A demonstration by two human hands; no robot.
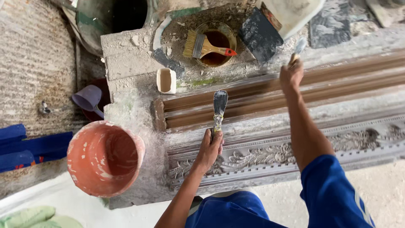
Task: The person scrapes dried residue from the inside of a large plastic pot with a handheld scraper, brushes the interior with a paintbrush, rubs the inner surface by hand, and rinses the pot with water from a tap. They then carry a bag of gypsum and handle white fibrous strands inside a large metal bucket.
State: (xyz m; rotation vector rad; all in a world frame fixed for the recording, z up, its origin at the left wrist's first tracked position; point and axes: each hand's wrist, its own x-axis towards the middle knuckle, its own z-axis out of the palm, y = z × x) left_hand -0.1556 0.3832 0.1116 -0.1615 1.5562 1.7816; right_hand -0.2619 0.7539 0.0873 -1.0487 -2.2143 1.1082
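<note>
The left hand (209, 148) has its fingers wrapped round the handle of a flat scraper (219, 110), blade pointing away and resting on the near end of the brown grooved moulding (270, 99), probably to steady or smooth that end. The right hand (291, 76) is closed on a small brush (298, 48), blurred with movement, working further along the same moulding, well to the right of the scraper. Just beyond the moulding's left end sits a small cream cup (166, 80), which looks empty. Past that, a round tin (215, 44) holds dark brown liquid, with a wide brush (202, 46) laid across its rim to keep the bristles off the dust. Left of the moulding and nearer the person stands an orange bucket (105, 158), empty but smeared white inside. A carved grey strip (274, 154) runs alongside the moulding's near edge.
</note>
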